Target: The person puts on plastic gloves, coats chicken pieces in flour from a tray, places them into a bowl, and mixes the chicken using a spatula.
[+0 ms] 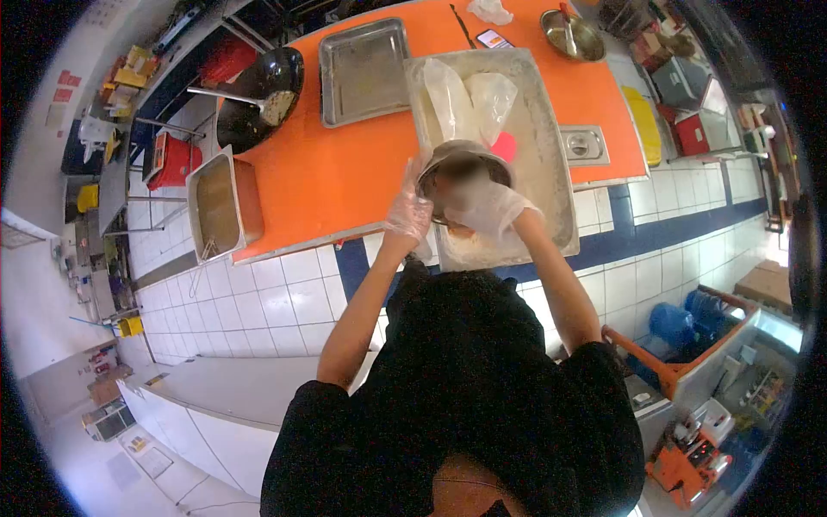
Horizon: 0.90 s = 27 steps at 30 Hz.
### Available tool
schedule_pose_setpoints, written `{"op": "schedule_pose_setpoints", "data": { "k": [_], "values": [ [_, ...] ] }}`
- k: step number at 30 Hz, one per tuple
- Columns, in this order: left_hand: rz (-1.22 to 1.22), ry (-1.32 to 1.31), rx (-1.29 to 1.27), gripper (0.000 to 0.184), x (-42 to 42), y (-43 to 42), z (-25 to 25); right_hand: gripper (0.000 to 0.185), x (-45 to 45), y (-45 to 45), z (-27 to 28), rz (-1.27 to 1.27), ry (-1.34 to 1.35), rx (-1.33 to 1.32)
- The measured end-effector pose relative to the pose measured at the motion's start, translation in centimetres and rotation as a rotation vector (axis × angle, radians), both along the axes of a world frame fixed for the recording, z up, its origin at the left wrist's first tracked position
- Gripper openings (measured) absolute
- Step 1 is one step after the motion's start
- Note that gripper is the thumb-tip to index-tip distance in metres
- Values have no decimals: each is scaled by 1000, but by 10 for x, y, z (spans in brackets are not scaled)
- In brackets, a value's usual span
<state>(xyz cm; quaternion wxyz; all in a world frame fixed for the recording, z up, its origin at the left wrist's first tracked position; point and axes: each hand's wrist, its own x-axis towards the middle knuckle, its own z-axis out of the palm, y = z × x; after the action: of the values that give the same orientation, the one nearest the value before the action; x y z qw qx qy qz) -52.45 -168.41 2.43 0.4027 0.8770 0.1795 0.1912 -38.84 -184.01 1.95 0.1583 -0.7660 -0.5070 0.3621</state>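
A round metal bowl point(433, 160) sits over the near part of a large floured metal tray point(551, 146). My left hand point(409, 209), in a clear glove, holds the bowl's left side. My right hand point(493, 207), also gloved, reaches over the bowl's lower right; its fingers are blurred and whatever they touch is hidden. Two clear plastic bags point(450, 99) with pale contents lie in the tray beyond the bowl. Beside the bowl's upper right is a pink item point(504, 147). Flour point(482, 250) covers the tray's near end.
On the orange table point(310, 177) are an empty metal tray point(363, 73), a black wok point(237, 121) with a ladle, a deep pan of liquid point(220, 207), a lidded steel container point(584, 145), a phone point(494, 39) and a second bowl point(584, 41).
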Motion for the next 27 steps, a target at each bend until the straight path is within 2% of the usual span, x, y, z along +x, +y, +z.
{"op": "schedule_pose_setpoints", "data": {
  "k": [3,6,8,9,12,15,16,18,21,22,23,24,25,26,27],
  "values": [
    [-110,-154,19,74,5,9,4,18,4,-34,-7,-44,-7,-76],
    [-64,-107,-136,75,12,11,-2,19,1,-59,-12,-93,-21,-115],
    [-57,-195,-299,75,17,11,-2,20,0,-64,-18,-115,-42,-118],
    [-61,-196,-298,75,22,13,-8,20,1,-64,-18,-126,-60,-109],
    [-42,-144,-579,74,22,11,-21,21,6,-46,-26,-153,-147,-53],
    [-215,-3,-299,72,16,-10,15,21,10,-18,-38,-162,-292,-16],
    [-241,-117,-86,73,21,-15,21,22,10,-11,-38,-152,-341,-12],
    [-260,-232,128,73,19,-21,26,22,7,4,-31,-60,-390,-28],
    [-54,29,-74,67,7,-9,29,23,-11,12,2,117,-375,52],
    [-35,-80,-99,66,10,2,27,20,-20,12,10,113,-381,194],
    [9,-190,-417,66,10,15,26,20,-25,6,6,117,-383,187],
    [71,-335,-726,67,10,28,25,19,-31,-2,-6,145,-317,293],
    [115,-401,-645,66,6,41,24,18,-32,-8,-14,174,-254,401],
    [164,-462,-560,66,1,54,24,15,-32,-16,-22,20,-189,338],
    [139,-416,-177,65,-8,65,16,15,-25,-22,-20,25,-190,339]
  ]
}}
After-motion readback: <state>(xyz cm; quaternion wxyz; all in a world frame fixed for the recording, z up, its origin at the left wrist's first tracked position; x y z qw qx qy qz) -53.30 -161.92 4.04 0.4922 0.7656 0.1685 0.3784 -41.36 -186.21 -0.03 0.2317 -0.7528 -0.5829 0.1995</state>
